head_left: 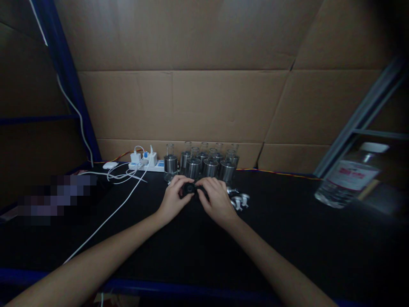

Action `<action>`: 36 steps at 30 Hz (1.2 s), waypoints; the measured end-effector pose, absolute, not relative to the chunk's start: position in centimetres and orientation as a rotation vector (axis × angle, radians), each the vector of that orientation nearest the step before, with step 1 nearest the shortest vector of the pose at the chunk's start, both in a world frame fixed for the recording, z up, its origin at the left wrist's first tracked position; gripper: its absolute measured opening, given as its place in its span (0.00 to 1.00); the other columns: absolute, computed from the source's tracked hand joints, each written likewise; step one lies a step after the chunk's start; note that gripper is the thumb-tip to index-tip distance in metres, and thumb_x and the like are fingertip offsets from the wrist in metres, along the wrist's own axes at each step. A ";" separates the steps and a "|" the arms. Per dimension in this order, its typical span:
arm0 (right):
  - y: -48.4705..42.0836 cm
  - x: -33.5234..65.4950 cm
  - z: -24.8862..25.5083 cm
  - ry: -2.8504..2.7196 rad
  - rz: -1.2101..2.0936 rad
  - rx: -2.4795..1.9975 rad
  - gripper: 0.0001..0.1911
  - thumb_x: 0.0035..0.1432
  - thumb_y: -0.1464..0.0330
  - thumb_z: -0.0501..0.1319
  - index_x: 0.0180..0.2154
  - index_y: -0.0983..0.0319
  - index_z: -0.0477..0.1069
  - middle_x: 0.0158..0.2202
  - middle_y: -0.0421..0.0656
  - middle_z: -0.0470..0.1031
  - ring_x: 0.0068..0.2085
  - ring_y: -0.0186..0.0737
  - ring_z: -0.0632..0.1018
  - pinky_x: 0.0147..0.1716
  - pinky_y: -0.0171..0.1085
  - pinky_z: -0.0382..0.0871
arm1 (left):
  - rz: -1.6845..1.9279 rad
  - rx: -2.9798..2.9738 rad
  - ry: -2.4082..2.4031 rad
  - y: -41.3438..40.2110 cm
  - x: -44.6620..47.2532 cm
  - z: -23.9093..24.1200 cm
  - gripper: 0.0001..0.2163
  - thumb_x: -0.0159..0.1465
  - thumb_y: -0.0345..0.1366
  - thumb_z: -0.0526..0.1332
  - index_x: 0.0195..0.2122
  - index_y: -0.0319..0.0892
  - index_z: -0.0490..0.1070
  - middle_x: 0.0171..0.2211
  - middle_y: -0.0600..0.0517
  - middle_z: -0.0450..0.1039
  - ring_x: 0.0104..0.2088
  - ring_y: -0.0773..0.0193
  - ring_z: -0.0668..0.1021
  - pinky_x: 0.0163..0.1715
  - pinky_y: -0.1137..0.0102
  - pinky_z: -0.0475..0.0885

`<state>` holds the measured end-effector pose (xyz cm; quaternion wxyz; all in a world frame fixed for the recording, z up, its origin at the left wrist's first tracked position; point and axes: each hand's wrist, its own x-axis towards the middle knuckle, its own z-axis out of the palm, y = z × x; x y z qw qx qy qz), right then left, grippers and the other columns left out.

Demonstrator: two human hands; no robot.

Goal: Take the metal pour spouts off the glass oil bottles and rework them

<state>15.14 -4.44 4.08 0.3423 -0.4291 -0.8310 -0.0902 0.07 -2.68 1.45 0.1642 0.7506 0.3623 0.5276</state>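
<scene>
Over the black tabletop, my left hand [174, 197] grips a small black round part [189, 188] between thumb and fingers, its ringed face with a central hole turned towards me. My right hand [217, 199] pinches at the right side of the same part, fingertips close against it. What lies inside the right-hand fingers is dark and hard to make out. Just behind the hands stand several clear glass cylinders with brushed-metal sleeves [211, 165] and narrower glass necks. Small shiny silver parts [240, 201] lie to the right of my right hand, partly hidden by it.
A white power strip [136, 166] with plugged chargers and loose white cables [116, 209] sits back left. A large clear bottle [349, 177] with a white cap stands at the right. Cardboard [191, 106] walls the back; a blue edge [153, 286] runs along the front.
</scene>
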 end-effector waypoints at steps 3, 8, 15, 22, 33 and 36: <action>-4.4 15.2 4.0 -2.159 -0.230 -1.097 0.08 0.53 0.73 0.50 0.36 0.61 0.63 0.36 0.43 0.69 0.40 0.41 0.67 0.39 0.40 0.55 | 1.504 2.155 1.040 -2.8 0.1 1.5 0.15 0.51 0.26 0.57 0.41 0.43 0.65 0.40 0.49 0.63 0.38 0.63 0.69 0.29 0.73 0.66; -4.7 15.1 4.2 -2.176 -0.202 -1.051 0.09 0.52 0.74 0.50 0.37 0.61 0.63 0.37 0.43 0.69 0.39 0.41 0.67 0.40 0.41 0.55 | 1.471 2.185 1.044 -2.8 0.1 1.5 0.17 0.51 0.26 0.56 0.43 0.43 0.63 0.41 0.49 0.63 0.36 0.64 0.70 0.31 0.72 0.66; -5.3 14.6 4.3 -2.206 -0.213 -0.985 0.09 0.51 0.71 0.52 0.37 0.61 0.63 0.40 0.45 0.66 0.43 0.42 0.65 0.40 0.41 0.56 | 1.439 2.248 1.064 -2.9 0.0 1.5 0.18 0.50 0.25 0.56 0.43 0.43 0.64 0.40 0.50 0.66 0.36 0.64 0.70 0.34 0.71 0.66; -5.2 14.5 4.1 -2.267 -0.311 -1.019 0.06 0.50 0.70 0.54 0.34 0.61 0.64 0.42 0.46 0.64 0.44 0.44 0.64 0.41 0.43 0.56 | 1.394 2.411 1.134 -2.9 0.0 1.1 0.19 0.50 0.27 0.59 0.44 0.43 0.63 0.39 0.50 0.68 0.39 0.60 0.68 0.41 0.66 0.63; -5.0 14.5 4.0 -2.223 -0.281 -1.004 0.04 0.51 0.69 0.55 0.32 0.60 0.65 0.40 0.45 0.64 0.42 0.42 0.65 0.39 0.41 0.57 | 1.316 2.490 1.236 -3.3 0.1 1.4 0.12 0.51 0.34 0.60 0.38 0.43 0.66 0.33 0.51 0.69 0.36 0.59 0.67 0.36 0.66 0.62; -5.0 14.6 3.9 -2.226 -0.242 -0.986 0.02 0.51 0.69 0.55 0.29 0.60 0.65 0.40 0.45 0.64 0.42 0.41 0.65 0.38 0.40 0.58 | 1.330 2.429 1.189 -3.0 0.0 1.1 0.13 0.51 0.32 0.59 0.39 0.43 0.65 0.35 0.51 0.67 0.37 0.60 0.68 0.37 0.67 0.63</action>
